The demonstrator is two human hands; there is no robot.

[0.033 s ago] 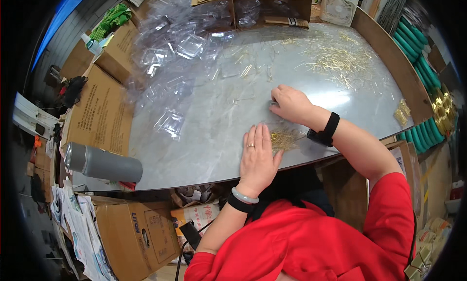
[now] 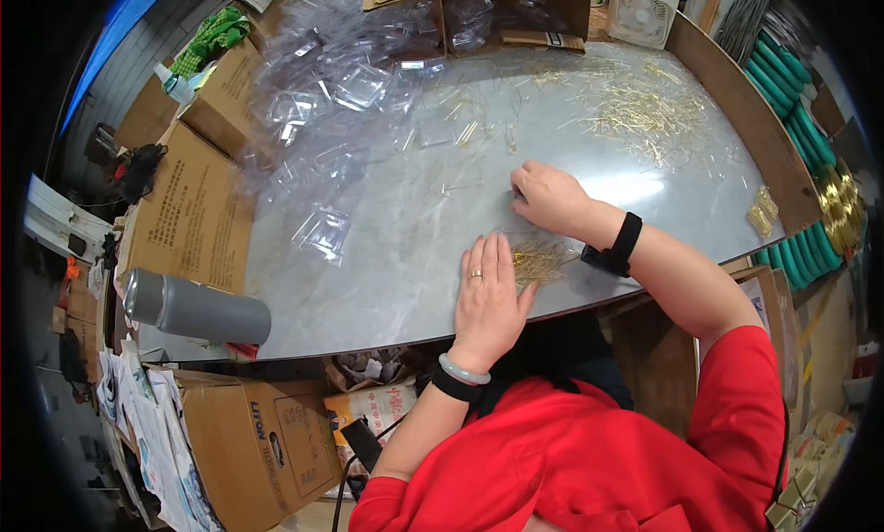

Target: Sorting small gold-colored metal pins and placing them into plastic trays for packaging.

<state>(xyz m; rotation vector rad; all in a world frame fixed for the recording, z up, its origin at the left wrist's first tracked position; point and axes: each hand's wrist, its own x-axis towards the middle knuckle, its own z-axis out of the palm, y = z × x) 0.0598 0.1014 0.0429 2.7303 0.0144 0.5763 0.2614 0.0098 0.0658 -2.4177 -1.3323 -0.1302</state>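
Left hand (image 2: 488,292) lies flat and open on the table (image 2: 368,283), touching the gold pins (image 2: 541,260) at its 2 o'clock. Right hand (image 2: 548,196), fingers curled, rests at 12 o'clock of the pins; whether it grips anything I cannot tell.

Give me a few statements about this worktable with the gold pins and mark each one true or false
1. The left hand lies flat on the table beside a small pile of gold pins. True.
2. The right hand holds the grey cylinder. False: the cylinder lies apart at the table's left edge, and the right hand rests further up the table.
3. Clear plastic bags are heaped on the far left of the table. True.
4. Both sleeves are blue. False: the sleeves are red.
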